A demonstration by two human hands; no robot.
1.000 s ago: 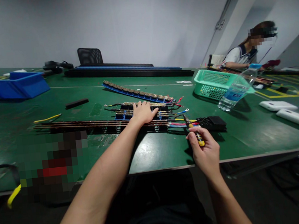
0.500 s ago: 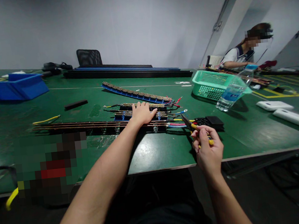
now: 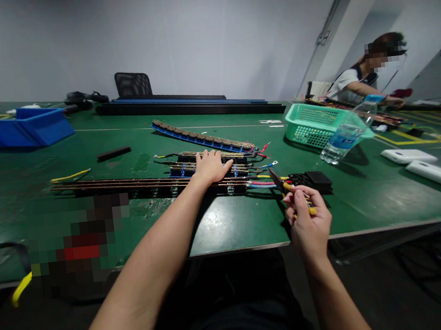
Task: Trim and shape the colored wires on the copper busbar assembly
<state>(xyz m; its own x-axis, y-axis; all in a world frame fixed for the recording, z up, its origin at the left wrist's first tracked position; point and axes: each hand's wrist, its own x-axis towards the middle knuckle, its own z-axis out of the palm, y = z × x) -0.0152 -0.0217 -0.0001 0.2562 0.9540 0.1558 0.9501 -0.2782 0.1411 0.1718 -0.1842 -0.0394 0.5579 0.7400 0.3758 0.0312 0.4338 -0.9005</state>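
My left hand (image 3: 211,167) lies with fingers spread on short black-and-blue strips (image 3: 181,165) that carry copper-coloured rods. Nearest me, a long black strip (image 3: 128,186) with similar rods passes under my left wrist. Red, blue and yellow wires (image 3: 264,184) come out of its right end and run towards a black connector block (image 3: 311,180). My right hand (image 3: 308,216) is wrapped round yellow-handled pliers (image 3: 285,185), whose dark jaws point up and left beside the wires. Whether the jaws touch a wire I cannot tell. A curved blue strip (image 3: 202,136) with rods lies behind.
On the green table (image 3: 246,225) stand a green basket (image 3: 314,126) and a water bottle (image 3: 338,144) at right. White bars (image 3: 440,176) lie further right, a blue bin (image 3: 23,129) at left. Long black rails (image 3: 190,106) lie at the back. Another person (image 3: 369,76) works at far right.
My hands and the pliers stay almost where they were; the whole view has shifted slightly. At far right the other person's arm has reached forward over the table.
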